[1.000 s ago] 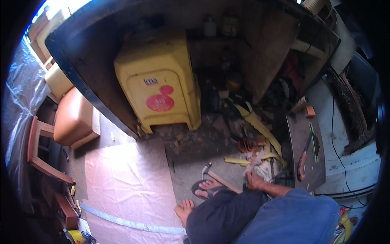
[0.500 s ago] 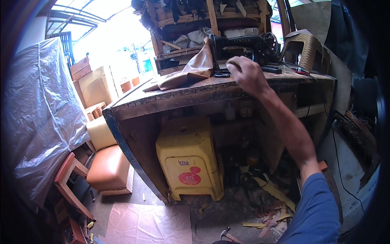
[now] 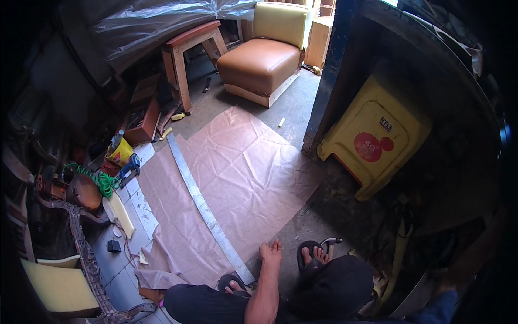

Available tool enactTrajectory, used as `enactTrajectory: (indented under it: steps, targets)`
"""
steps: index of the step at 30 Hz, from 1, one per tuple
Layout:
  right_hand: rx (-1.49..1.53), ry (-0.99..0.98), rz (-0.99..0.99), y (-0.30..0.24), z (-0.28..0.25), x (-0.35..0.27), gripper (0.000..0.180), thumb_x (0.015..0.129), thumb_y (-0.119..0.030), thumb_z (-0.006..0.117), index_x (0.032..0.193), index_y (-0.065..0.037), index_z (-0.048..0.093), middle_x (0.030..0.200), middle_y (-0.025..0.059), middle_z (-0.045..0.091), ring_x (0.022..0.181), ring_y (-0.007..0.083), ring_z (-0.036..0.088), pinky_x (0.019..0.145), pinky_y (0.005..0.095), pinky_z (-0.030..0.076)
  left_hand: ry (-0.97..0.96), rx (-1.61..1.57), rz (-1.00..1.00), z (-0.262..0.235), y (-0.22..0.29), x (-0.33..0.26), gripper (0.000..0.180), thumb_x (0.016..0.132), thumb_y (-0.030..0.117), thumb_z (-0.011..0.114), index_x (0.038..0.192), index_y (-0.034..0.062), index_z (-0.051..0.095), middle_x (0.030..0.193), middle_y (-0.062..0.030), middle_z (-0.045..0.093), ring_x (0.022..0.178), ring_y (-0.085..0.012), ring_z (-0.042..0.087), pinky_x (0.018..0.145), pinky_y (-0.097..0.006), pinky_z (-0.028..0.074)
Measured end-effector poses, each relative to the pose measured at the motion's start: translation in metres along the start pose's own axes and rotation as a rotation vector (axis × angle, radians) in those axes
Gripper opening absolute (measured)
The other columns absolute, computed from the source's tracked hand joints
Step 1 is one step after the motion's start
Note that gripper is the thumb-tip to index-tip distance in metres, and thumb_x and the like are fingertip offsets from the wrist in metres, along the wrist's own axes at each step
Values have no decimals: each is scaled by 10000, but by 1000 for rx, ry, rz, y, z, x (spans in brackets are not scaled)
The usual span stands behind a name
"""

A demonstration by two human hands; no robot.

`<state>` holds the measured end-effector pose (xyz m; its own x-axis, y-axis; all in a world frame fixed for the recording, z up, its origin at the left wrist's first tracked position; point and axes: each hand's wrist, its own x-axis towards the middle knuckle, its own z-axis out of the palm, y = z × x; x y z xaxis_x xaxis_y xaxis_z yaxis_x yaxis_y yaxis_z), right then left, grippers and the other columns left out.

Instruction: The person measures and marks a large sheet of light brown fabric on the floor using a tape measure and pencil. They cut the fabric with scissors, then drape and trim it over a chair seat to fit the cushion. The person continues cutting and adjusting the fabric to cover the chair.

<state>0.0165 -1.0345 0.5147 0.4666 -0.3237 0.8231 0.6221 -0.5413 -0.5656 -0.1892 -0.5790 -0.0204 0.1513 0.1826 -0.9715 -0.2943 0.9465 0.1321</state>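
Note:
My left hand (image 3: 271,250) hangs low over the near edge of a wrinkled pinkish-brown sheet (image 3: 232,156) spread on the floor. Its fingers are slightly bent and apart, with nothing in them. A long flat metal strip (image 3: 200,205), like a ruler, lies across the sheet to the left of that hand. Just right of the hand, a hammer (image 3: 331,243) rests on the floor beside my sandalled foot (image 3: 315,255). My right arm (image 3: 475,248) reaches up into the dark at the right; its hand cannot be made out.
A brown padded seat (image 3: 261,56) and a wooden stand (image 3: 178,70) are at the back. A yellow plastic stool (image 3: 377,135) stands under the bench (image 3: 329,81) on the right. A carved frame (image 3: 81,243), a green coiled hose (image 3: 107,183) and a blue air tool (image 3: 128,168) crowd the left.
My view has swung down and left, from the sewing machine on the bench to the floor. My left hand has come into sight; my right hand has gone from sight.

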Motion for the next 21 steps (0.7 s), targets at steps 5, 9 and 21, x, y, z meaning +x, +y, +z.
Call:
enactTrajectory:
  steps: [5, 9, 21]
  targets:
    - [452, -802, 720, -17, 91, -258, 557, 845, -151, 784, 1309, -40, 497, 936, 55, 617, 795, 117, 616, 700, 263, 532, -60, 151, 47, -9, -11, -11, 438, 1052, 306, 472, 1359, 5, 385, 1237, -123, 514, 975, -257, 624, 836, -429, 551]
    - [217, -1564, 1188, -8, 160, -414, 477, 785, -289, 860, 1099, -27, 613, 868, -9, 627, 762, 94, 584, 723, 254, 475, -60, 189, 105, -17, -5, -18, 363, 1039, 272, 512, 1290, 20, 442, 1163, -114, 554, 962, -255, 622, 842, -429, 548]
    - [-52, -2140, 1083, 19, 178, -510, 893, 838, -803, 584, 1303, -42, 556, 1088, 164, 646, 1076, 316, 613, 973, 417, 437, -45, 278, 158, -19, -12, -29, 409, 1016, 338, 581, 1276, 26, 528, 1089, -95, 651, 983, -239, 643, 865, -407, 518]
